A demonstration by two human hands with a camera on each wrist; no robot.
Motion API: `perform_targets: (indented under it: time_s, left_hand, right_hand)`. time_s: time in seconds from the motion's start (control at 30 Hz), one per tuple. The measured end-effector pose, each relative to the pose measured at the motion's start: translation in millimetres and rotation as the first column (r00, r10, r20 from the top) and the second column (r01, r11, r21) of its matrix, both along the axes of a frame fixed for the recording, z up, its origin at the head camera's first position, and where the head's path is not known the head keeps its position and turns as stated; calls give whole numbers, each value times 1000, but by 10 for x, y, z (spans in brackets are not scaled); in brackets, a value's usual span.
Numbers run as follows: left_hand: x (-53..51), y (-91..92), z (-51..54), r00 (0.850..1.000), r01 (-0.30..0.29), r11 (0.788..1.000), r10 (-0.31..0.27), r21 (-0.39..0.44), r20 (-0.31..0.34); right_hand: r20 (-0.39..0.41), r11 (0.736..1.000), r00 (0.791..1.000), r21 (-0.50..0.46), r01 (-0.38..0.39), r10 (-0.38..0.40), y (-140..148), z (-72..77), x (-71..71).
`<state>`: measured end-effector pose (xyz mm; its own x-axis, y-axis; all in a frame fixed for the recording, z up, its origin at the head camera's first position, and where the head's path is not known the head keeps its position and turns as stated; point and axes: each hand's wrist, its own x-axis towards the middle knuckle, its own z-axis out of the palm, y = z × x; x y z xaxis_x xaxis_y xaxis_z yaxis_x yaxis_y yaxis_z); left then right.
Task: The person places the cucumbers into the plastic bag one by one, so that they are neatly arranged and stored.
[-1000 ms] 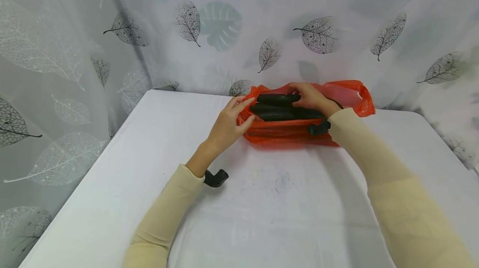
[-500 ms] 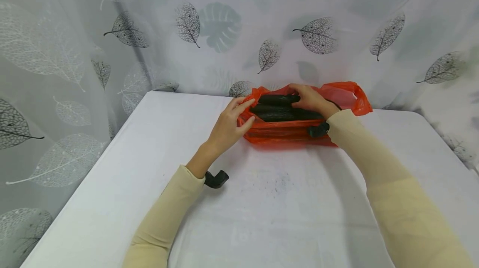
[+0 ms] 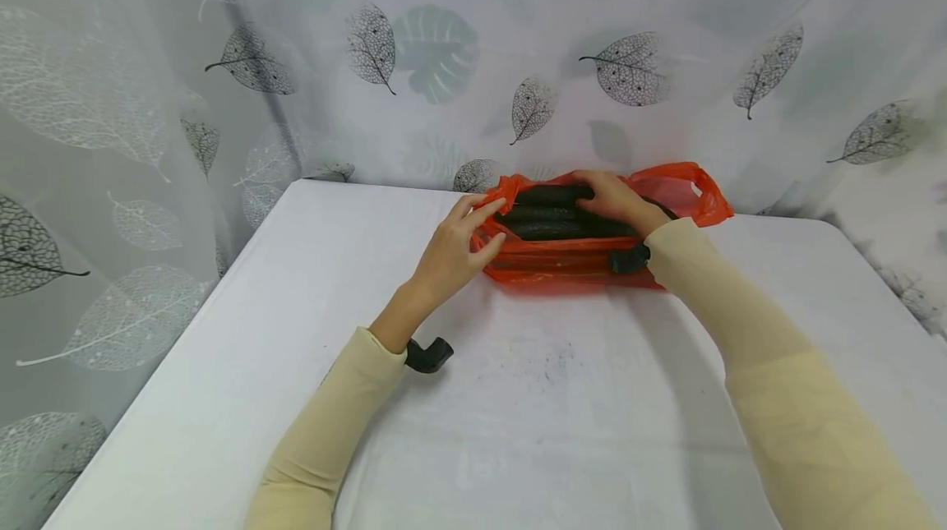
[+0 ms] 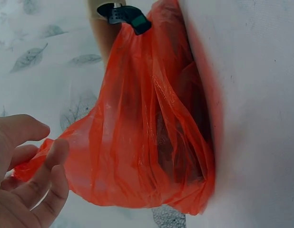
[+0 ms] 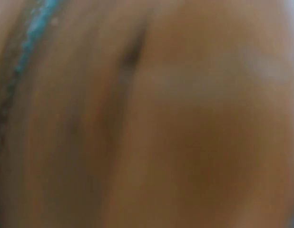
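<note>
A red plastic bag (image 3: 533,269) lies on its long side near the table's far edge, its mouth facing up. Inside it, several dark green cucumbers (image 3: 546,230) lie side by side. My left hand (image 3: 450,252) holds the bag's left rim, and in the left wrist view the red film (image 4: 30,166) passes between its fingers. My right hand (image 3: 616,201) reaches into the mouth and grips the rearmost cucumber (image 3: 549,195) near its right end; its fingertips are partly hidden. The right wrist view is filled by blurred skin, with a teal-dark strip at the left.
The white table (image 3: 562,415) stretches towards me and to both sides of the bag. Behind it hangs a pale curtain (image 3: 459,45) with leaf prints. A black camera mount (image 3: 429,355) juts from my left wrist, another (image 3: 629,258) from my right.
Both hands stay almost in place. The bag's loose right end has shifted slightly to the left, and its rim moves a little around the cucumbers.
</note>
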<state>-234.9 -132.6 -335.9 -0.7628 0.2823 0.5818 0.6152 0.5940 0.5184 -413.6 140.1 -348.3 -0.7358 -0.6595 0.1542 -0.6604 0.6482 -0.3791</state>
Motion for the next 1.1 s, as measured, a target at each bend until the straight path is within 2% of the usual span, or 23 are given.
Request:
perform_targets:
  time_s: [0.2,0.53,0.83,1.1]
  left_hand:
    - [-7,19,-8,1000,9,1000,-9,-10,17]
    - [-19,5,-29,999,3,1000,-2,-27,37]
    - [-35,-43,-95,998,-2,999,5,-39,69]
    - [-69,-136,-158,996,-2,1000,4,-25,87]
  right_hand:
    - [-17,999,1000,28,26,-26,47,-48,19]
    - [-55,997,996,-17,74,-75,47,-97,62]
    - [20,990,993,-78,115,-114,101,-112,152]
    - [86,969,980,-155,191,-180,142,-46,314]
